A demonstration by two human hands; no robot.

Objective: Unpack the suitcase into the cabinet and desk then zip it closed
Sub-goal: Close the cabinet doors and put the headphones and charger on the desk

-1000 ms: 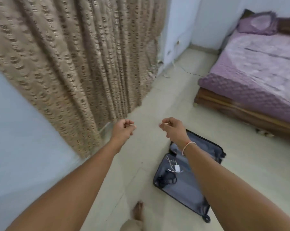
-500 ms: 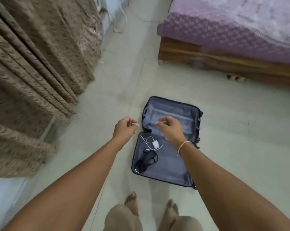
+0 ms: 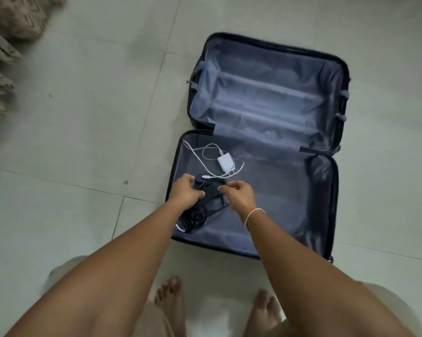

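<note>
1. I see the suitcase (image 3: 265,142) lying wide open on the tiled floor (image 3: 83,117), both grey-lined halves flat, the hinge running across the middle.
2. The far half holds nothing that I can make out beyond its lining and straps.
3. In the near half, toward its left edge, lies a white charger (image 3: 225,162) with its thin white cable looping out to the far left corner of that half.
4. Just nearer than the charger sits a bundle of black cables (image 3: 205,205) (blurred, so I cannot say exactly what it is), reaching down toward the near left corner.
5. My left hand (image 3: 185,190) is over the black bundle with its fingers curled; whether it actually has hold of the cable I cannot tell.
6. My right hand (image 3: 239,194) hovers beside it over the same bundle, fingers loosely bent, holding nothing that I can see; a thin band circles that wrist.
7. Bare feet (image 3: 171,297) stand just outside the suitcase's near edge.
8. A beige curtain (image 3: 8,45) hangs at the upper left.
</note>
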